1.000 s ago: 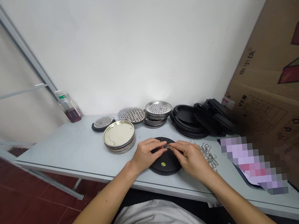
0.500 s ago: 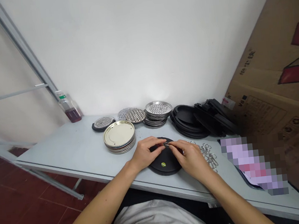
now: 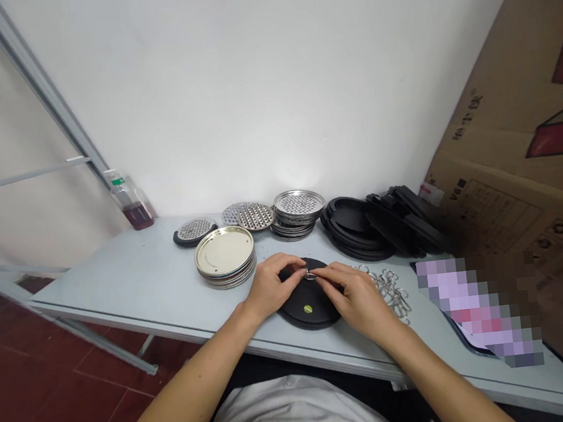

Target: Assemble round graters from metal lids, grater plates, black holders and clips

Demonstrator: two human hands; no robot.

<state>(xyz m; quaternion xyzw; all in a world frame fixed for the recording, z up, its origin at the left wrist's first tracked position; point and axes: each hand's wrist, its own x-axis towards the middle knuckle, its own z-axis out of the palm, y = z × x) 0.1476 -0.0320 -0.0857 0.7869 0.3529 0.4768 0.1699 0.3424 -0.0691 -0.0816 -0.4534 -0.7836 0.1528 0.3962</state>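
Metal ring (image 3: 310,275) now sits slightly left of and lower than its place in the previous view, held above the upper part of the black lid (image 3: 308,314). Right hand (image 3: 358,300) pinches the ring firmly between thumb and forefinger, wrist angled inward from the lower right. Left hand (image 3: 269,287) has moved with it, fingers arched and closed in at the ring's left side; whether they grip the ring cannot be determined. Both forearms rest low, converging on the lid. Loose rings (image 3: 393,291) lie just right of the right hand. Gold tin lids (image 3: 225,257) stand stacked left of the left hand. Perforated metal discs (image 3: 298,204) and stacked black lids (image 3: 351,227) lie beyond the grip on the table (image 3: 118,288).
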